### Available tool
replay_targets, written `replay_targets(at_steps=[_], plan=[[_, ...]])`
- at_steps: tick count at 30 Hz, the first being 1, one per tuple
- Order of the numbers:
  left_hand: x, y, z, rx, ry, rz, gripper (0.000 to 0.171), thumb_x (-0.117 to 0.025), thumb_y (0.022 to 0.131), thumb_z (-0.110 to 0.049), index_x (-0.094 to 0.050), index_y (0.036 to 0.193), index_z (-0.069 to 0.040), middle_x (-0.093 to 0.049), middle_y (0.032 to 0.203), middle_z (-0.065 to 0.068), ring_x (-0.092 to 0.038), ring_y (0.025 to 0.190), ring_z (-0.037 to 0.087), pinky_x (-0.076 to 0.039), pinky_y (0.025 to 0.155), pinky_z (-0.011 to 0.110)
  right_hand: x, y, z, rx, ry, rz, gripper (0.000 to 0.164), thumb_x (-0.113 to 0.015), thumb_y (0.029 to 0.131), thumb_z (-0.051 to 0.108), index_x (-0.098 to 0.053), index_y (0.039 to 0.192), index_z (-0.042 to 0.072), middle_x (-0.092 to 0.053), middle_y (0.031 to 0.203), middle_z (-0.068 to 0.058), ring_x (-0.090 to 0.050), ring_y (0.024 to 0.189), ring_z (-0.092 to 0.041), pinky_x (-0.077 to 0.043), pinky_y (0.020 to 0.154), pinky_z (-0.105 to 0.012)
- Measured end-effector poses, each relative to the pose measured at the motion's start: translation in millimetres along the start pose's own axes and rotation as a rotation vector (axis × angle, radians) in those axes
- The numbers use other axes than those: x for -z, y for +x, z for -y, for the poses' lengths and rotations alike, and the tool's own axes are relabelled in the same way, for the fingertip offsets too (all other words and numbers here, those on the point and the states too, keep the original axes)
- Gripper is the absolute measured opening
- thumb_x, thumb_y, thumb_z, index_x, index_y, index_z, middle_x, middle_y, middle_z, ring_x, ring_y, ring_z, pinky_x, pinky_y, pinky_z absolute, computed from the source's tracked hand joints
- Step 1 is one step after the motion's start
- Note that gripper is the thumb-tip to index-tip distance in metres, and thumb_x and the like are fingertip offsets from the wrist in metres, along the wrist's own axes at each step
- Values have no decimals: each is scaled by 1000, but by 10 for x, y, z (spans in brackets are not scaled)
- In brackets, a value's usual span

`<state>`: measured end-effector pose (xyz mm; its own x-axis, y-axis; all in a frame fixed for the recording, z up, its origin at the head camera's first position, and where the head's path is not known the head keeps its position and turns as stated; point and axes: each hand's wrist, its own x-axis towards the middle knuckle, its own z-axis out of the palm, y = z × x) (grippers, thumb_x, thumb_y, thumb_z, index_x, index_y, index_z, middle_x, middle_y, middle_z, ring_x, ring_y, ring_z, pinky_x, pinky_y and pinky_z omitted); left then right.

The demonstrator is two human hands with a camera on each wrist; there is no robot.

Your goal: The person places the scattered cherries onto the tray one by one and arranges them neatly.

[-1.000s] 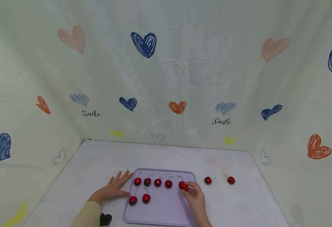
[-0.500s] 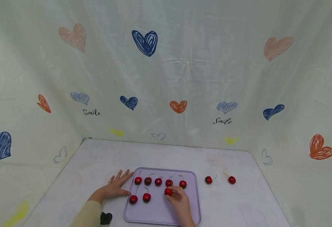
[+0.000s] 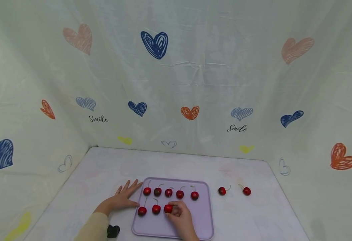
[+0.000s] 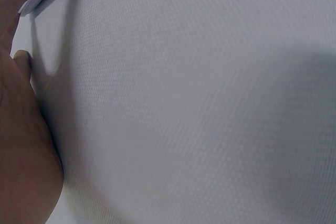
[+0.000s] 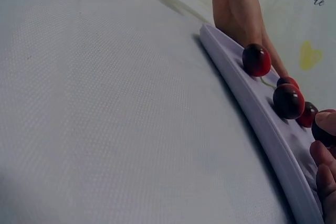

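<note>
My right hand (image 3: 182, 217) pinches a red cherry (image 3: 168, 209) between thumb and fingers, low over the purple tray (image 3: 169, 231). That cherry lines up to the right of two others in the front row, a left one (image 3: 141, 211) and a middle one (image 3: 156, 209). Behind them runs a row of several cherries with stems, ending at a right-hand cherry (image 3: 195, 195). My left hand (image 3: 120, 201) lies with fingers spread at the tray's left edge, thumb by the rim. In the right wrist view, the pinched cherry (image 5: 323, 134) is partly covered by my fingers.
Two stemmed cherries lie on the white table to the right of the tray, a nearer one (image 3: 222, 191) and a farther one (image 3: 246, 191). A black object (image 3: 113, 231) is beside my left sleeve. A heart-printed curtain (image 3: 176, 80) surrounds the table (image 3: 254, 217).
My right hand has carried the pinched cherry leftward, from beside the back row's right end to the front row. My left hand has stayed at the tray's edge.
</note>
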<state>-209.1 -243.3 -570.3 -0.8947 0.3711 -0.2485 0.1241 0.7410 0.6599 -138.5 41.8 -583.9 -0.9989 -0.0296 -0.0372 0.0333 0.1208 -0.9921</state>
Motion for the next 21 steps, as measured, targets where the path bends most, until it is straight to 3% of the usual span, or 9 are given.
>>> replay_targets(at_steps=[4,9,21], plan=[[-2,10,-1,5,2,11,93,-75,77,-49,-32,153,-19,-14,160,19,7,145,44,9,112,60,-10,22,-59,-31,-24,-4,34,-80,73,-1,-68,104,7,-50,62,3,-46,54,-3,-40,50,-16],[-4,23,12,-9,0,5,92,-76,76,-48,-33,153,-18,-14,159,23,6,144,46,8,111,62,-7,25,-118,16,-69,1,32,-83,70,2,-69,97,9,-49,59,5,-46,52,-3,-40,49,-17],[-55,64,66,11,23,-23,92,-75,76,-51,-33,152,-21,-17,160,16,4,146,43,7,112,61,-8,33,-141,77,-175,0,30,-84,69,3,-70,94,11,-47,58,9,-44,52,-1,-40,48,-19]])
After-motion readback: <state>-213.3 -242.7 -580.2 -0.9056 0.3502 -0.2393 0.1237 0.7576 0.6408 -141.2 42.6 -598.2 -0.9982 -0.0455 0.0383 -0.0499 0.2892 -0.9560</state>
